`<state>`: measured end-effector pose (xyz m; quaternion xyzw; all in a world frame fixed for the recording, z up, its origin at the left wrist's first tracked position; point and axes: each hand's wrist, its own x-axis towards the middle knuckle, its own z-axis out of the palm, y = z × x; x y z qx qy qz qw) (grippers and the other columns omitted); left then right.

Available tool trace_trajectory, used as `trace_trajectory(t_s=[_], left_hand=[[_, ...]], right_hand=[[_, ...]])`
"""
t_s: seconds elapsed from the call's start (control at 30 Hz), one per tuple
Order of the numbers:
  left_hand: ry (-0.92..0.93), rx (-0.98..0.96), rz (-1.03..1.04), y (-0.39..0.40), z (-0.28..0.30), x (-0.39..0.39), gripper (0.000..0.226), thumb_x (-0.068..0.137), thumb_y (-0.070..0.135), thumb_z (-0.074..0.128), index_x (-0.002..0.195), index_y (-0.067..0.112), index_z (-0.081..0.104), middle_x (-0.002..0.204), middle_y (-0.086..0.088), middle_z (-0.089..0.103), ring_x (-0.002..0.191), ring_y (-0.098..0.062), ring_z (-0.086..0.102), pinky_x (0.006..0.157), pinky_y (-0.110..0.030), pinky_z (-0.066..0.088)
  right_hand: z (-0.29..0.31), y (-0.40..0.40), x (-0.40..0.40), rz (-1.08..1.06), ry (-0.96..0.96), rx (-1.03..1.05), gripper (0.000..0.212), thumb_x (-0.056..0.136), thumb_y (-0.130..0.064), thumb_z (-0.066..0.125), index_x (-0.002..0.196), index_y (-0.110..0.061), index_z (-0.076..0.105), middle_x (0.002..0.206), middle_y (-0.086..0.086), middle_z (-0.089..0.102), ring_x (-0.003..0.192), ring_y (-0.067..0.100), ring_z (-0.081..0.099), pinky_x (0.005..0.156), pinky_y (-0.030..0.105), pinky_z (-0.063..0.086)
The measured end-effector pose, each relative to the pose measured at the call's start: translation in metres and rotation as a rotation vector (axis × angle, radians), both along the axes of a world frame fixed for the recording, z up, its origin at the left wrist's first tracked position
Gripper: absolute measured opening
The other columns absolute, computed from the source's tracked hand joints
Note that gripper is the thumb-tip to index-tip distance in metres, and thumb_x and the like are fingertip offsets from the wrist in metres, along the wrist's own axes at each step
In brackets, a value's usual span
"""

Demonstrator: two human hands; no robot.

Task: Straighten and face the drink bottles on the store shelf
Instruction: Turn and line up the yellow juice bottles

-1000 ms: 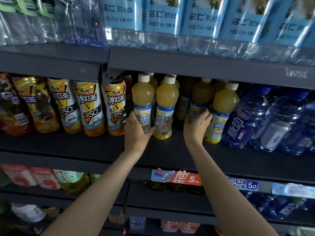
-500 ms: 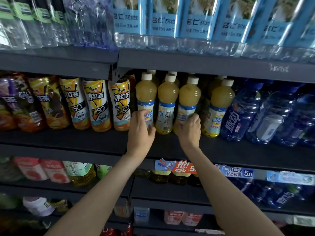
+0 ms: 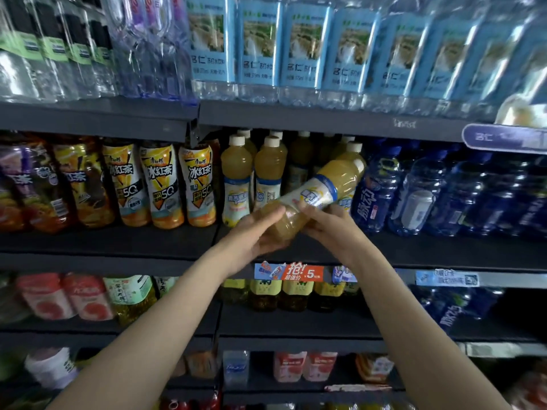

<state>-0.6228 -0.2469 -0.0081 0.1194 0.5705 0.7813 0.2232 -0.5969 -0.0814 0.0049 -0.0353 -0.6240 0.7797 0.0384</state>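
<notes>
1. My left hand (image 3: 257, 232) grips the base end of a yellow juice bottle (image 3: 313, 199), fingers curled round its bottom.
2. My right hand (image 3: 331, 229) grips the same bottle just above the left hand, thumb on the lower edge of the white-and-blue label; label text too blurred to read.
3. The bottle is off the shelf and tilted steeply, base down-left in my hands, top up-right; the top end is blurred and I cannot make out a cap on it.
4. It hangs in front of the middle shelf (image 3: 118, 241), over the gap between the standing juice bottles and the blue ones.
5. Two matching juice bottles (image 3: 236, 173) stand upright just left of the held one, white caps on, more rows behind them.
6. Left of those: iced tea bottles (image 3: 159, 184), labels read "冰红茶" and "50".
7. Right of the held bottle: blue bottles (image 3: 376, 190), label reads "脉动".
8. Top shelf: clear water bottles with blue labels (image 3: 260, 45), reading "名仁".
9. Shelf-edge promo tag (image 3: 299, 272) under my hands reads "抢!" and "5".
10. Lower shelves hold pink-label and yellow-label bottles, text unreadable.
</notes>
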Motion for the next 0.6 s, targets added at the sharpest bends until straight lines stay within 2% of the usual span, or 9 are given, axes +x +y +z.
trace_trajectory(t_s=[0.07,0.13,0.17,0.23,0.3,0.37,0.43,0.53,0.6], left_hand=[[0.285,-0.219,0.126,-0.002,0.008,0.009,0.052,0.069,0.033,0.079,0.113,0.025,0.053,0.113,0.003,0.061,0.099,-0.009,0.060,0.085,-0.021,0.052],[0.703,-0.535,0.227,-0.007,0.017,0.018,0.062,0.070,0.025,0.081,0.122,0.026,0.046,0.111,0.011,0.054,0.097,-0.001,0.052,0.079,-0.006,0.041],[0.878,-0.621,0.243,-0.009,0.019,0.021,0.067,0.070,0.022,0.081,0.127,0.025,0.045,0.116,0.008,0.052,0.101,-0.005,0.051,0.082,-0.008,0.039],[1.057,-0.664,0.231,-0.013,0.025,0.027,0.073,0.070,0.020,0.081,0.132,0.024,0.043,0.127,0.003,0.047,0.113,-0.010,0.046,0.093,-0.019,0.037],[0.997,-0.626,0.203,-0.020,0.028,0.028,0.073,0.071,0.020,0.080,0.132,0.025,0.041,0.129,0.004,0.046,0.117,-0.010,0.045,0.096,-0.022,0.038],[0.749,-0.516,0.177,-0.030,0.029,0.029,0.065,0.073,0.021,0.078,0.127,0.028,0.042,0.126,0.006,0.049,0.115,-0.010,0.049,0.095,-0.022,0.040],[0.536,-0.365,0.156,-0.040,0.027,0.028,0.051,0.075,0.023,0.076,0.117,0.030,0.048,0.120,0.007,0.056,0.113,-0.011,0.055,0.098,-0.027,0.044],[0.498,-0.346,0.147,-0.046,0.024,0.030,0.051,0.075,0.025,0.076,0.117,0.033,0.049,0.125,0.005,0.054,0.112,-0.011,0.056,0.098,-0.029,0.045],[0.580,-0.443,0.157,-0.046,0.024,0.031,0.061,0.074,0.027,0.078,0.124,0.036,0.045,0.129,0.005,0.049,0.116,-0.012,0.052,0.099,-0.031,0.043]], right_hand=[[0.010,-0.002,0.005,-0.059,-0.041,-0.103,0.049,0.084,-0.024,0.069,0.120,0.003,0.052,0.114,0.021,0.065,0.099,0.028,0.067,0.076,0.031,0.058],[0.013,-0.004,0.009,-0.109,-0.136,-0.261,0.042,0.085,-0.030,0.068,0.114,-0.002,0.053,0.110,0.020,0.065,0.096,0.028,0.067,0.072,0.034,0.058],[0.014,-0.006,0.012,-0.098,-0.172,-0.345,0.040,0.085,-0.032,0.067,0.110,-0.003,0.055,0.109,0.018,0.065,0.095,0.027,0.066,0.071,0.035,0.056],[0.016,-0.014,0.017,-0.070,-0.188,-0.465,0.038,0.086,-0.033,0.066,0.106,-0.003,0.056,0.106,0.016,0.065,0.096,0.026,0.064,0.073,0.037,0.054],[0.017,-0.020,0.021,-0.061,-0.158,-0.527,0.034,0.087,-0.028,0.065,0.105,-0.001,0.056,0.102,0.016,0.066,0.094,0.026,0.064,0.078,0.039,0.052],[0.021,-0.021,0.024,-0.057,-0.096,-0.556,0.033,0.085,-0.022,0.066,0.107,0.000,0.054,0.104,0.017,0.065,0.097,0.027,0.064,0.085,0.041,0.051],[0.026,-0.022,0.026,-0.070,-0.052,-0.532,0.045,0.079,-0.021,0.071,0.114,0.000,0.052,0.111,0.018,0.064,0.102,0.028,0.063,0.084,0.041,0.054],[0.029,-0.026,0.026,-0.138,-0.056,-0.392,0.053,0.078,-0.021,0.075,0.120,-0.002,0.049,0.112,0.017,0.065,0.099,0.028,0.066,0.068,0.038,0.058],[0.029,-0.031,0.029,-0.166,-0.058,-0.280,0.050,0.078,-0.022,0.076,0.118,-0.004,0.050,0.109,0.015,0.066,0.097,0.026,0.067,0.073,0.037,0.058]])
